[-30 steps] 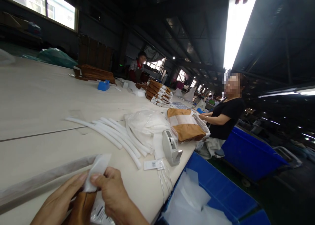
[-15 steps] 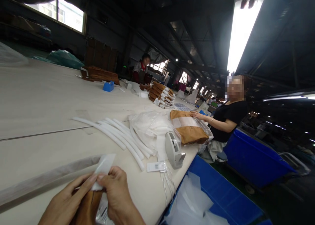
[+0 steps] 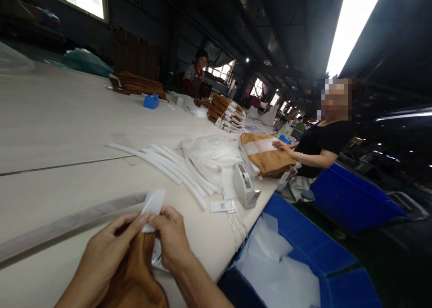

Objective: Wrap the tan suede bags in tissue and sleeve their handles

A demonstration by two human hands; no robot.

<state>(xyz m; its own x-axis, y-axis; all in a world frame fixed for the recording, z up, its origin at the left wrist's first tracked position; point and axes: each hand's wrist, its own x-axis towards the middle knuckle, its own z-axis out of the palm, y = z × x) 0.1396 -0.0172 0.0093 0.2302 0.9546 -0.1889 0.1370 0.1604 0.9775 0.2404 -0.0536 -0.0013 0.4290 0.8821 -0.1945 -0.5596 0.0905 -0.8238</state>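
My left hand (image 3: 104,247) and my right hand (image 3: 175,240) meet at the lower left of the view. Fingers and thumbs of both pinch a small white wrapping sheet (image 3: 154,204) around the top of a brown leather-like piece (image 3: 143,272), which hangs below them. A long strap in pale, translucent wrapping (image 3: 84,220) runs from the white sheet to the left, along the table. Behind my right wrist a clear plastic piece with print (image 3: 158,256) partly shows. The fingertips hide how the sheet is folded.
White foam tubes (image 3: 182,173), a clear plastic bag (image 3: 212,153), a tape dispenser (image 3: 243,186) and a tag (image 3: 221,206) lie ahead. A blue bin (image 3: 300,229) with white sheets (image 3: 286,272) stands right. A co-worker (image 3: 327,141) handles a tan bag (image 3: 270,159); brown items (image 3: 226,112) are stacked beyond.
The view has tilted down and turned slightly left, so more of the brown piece and the bin shows. Both hands keep their pinch on the white sheet. The co-worker's hand has shifted on the tan bag.
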